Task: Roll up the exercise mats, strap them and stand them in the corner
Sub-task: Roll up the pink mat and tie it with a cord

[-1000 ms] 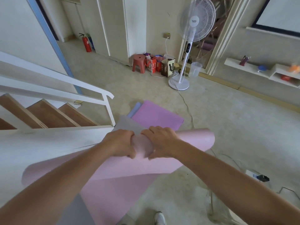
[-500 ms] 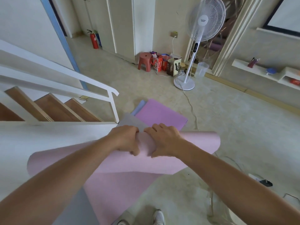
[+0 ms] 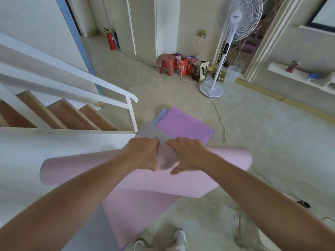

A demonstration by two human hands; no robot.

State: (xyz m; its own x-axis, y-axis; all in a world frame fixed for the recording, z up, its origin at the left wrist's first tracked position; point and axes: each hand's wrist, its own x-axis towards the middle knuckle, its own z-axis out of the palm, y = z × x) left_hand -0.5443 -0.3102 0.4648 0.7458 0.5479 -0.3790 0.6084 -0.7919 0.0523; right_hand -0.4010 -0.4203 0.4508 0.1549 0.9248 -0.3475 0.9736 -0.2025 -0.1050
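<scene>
left hand grip: holds pink mat roll | right hand grip: holds same roll | purple mat flat at 12 o'clock

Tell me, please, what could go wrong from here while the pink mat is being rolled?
1. Both hands, left and right, grip only the middle of the pink mat; its ends flare wider, so the roll may turn out loose or coned and be hard to strap.
2. The roll's left end lies against the stair wall, which could skew it.
3. The fan cord trails across the floor beside the mats, a likely trip hazard when carrying the roll.
</scene>
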